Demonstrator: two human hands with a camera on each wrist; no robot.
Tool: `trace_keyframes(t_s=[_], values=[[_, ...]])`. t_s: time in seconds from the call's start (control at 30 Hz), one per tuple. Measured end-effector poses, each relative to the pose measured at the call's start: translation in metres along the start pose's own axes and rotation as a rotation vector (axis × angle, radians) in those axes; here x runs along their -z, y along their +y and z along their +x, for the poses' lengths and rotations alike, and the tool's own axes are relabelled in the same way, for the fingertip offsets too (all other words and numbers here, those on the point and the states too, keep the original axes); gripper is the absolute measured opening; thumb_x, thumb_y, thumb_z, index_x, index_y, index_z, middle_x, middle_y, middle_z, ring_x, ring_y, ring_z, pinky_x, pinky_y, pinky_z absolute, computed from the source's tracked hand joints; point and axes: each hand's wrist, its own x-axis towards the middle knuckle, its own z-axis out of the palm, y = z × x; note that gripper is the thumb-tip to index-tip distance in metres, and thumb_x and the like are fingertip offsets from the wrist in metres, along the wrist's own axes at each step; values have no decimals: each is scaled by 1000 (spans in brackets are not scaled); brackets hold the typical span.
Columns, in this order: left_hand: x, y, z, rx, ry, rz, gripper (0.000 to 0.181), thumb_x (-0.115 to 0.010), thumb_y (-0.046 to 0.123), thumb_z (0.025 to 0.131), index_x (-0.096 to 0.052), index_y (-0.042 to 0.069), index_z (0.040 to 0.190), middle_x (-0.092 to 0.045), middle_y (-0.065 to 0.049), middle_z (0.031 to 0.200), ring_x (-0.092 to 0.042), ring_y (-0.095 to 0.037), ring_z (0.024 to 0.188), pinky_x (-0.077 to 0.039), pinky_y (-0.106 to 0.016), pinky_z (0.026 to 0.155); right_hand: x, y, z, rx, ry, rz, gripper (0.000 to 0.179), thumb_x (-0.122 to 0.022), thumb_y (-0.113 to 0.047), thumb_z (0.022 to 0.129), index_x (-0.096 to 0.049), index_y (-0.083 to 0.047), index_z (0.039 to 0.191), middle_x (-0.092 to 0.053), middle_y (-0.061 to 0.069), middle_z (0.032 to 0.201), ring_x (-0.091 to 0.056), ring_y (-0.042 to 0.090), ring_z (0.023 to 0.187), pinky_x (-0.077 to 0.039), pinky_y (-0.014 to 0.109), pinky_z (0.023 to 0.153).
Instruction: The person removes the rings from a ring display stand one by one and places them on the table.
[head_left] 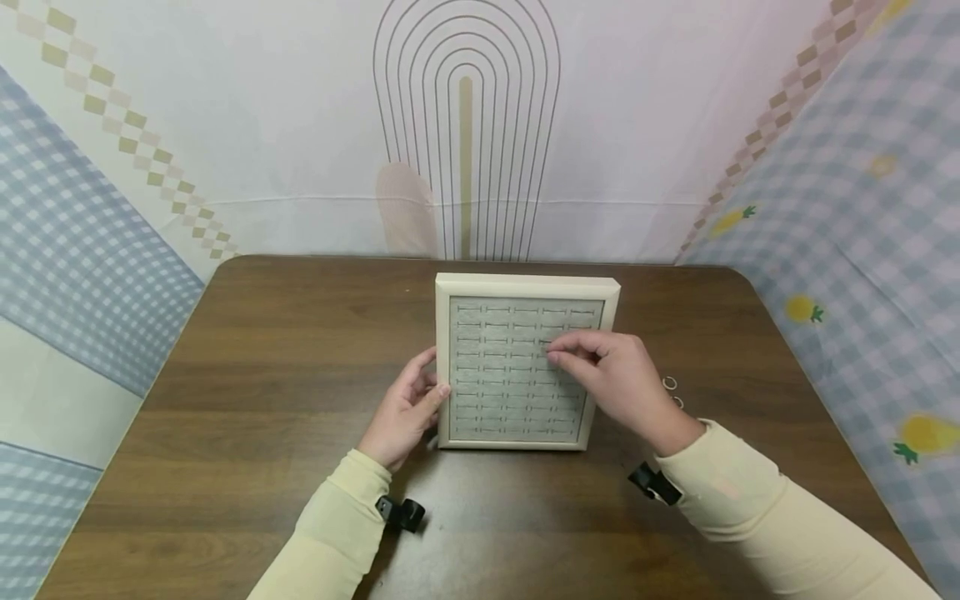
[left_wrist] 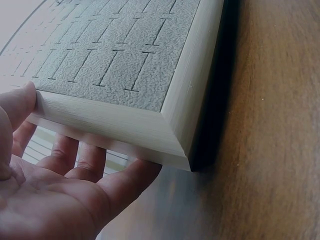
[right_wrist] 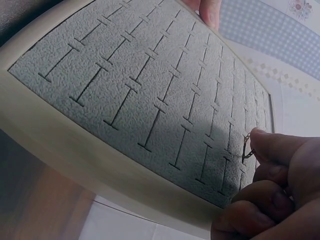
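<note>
A ring display board [head_left: 517,371] with a cream frame and a grey felt face, cut with rows of I-shaped slits, leans upright on the table. My left hand [head_left: 405,412] grips its left edge, thumb on the front of the frame and fingers behind, as the left wrist view shows. My right hand [head_left: 618,379] pinches a small ring [right_wrist: 246,148] between thumb and forefinger against the felt, at a slit in the right part of the board. How deep the ring sits in the slit is hard to tell.
Two loose rings [head_left: 670,383] lie on the brown wooden table [head_left: 300,367] to the right of the board, beside my right wrist. A patterned cloth [head_left: 300,125] hangs behind the table, and blue checked cloth [head_left: 862,250] borders both sides.
</note>
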Motion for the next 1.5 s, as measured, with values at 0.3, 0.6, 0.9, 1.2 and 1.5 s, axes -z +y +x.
trace_keyframes(t_s=[0.3,0.6,0.9,1.2,1.5], values=[[0,1,0,-5,-6,4,57,-54,4,102,-36,21,154,-60,-19,118,-63,-24,100,-54,-38,81,2,-1,-4,10,-8,19,7,-80,-8,86,-80,-13,91,-74,-2,85,-54,12,65,-45,23,56],[-1,0,-1,18,1,3,58,-54,4,103,-35,21,155,-60,-19,121,-63,-25,102,-55,-41,84,4,-1,-13,-4,-23,35,7,-79,-7,87,-80,-12,91,-75,1,90,-53,11,64,-45,23,56],[-1,-2,0,18,5,-5,58,-54,5,102,-35,21,155,-60,-18,120,-63,-25,101,-56,-40,83,8,8,-27,-33,-8,25,7,-80,-9,86,-81,-15,90,-75,-2,86,-51,9,62,-43,22,54],[-1,-1,0,12,-2,9,57,-53,5,103,-35,22,155,-60,-18,124,-63,-25,103,-55,-40,83,15,16,-38,-51,2,43,7,-80,-9,86,-80,-15,90,-72,-6,80,-50,8,61,-42,23,52],[-1,2,-2,26,-1,0,58,-53,5,103,-34,22,155,-59,-19,124,-63,-25,103,-55,-41,84,20,24,-45,-69,11,27,8,-80,-11,86,-81,-16,92,-74,-7,84,-55,8,65,-46,23,56]])
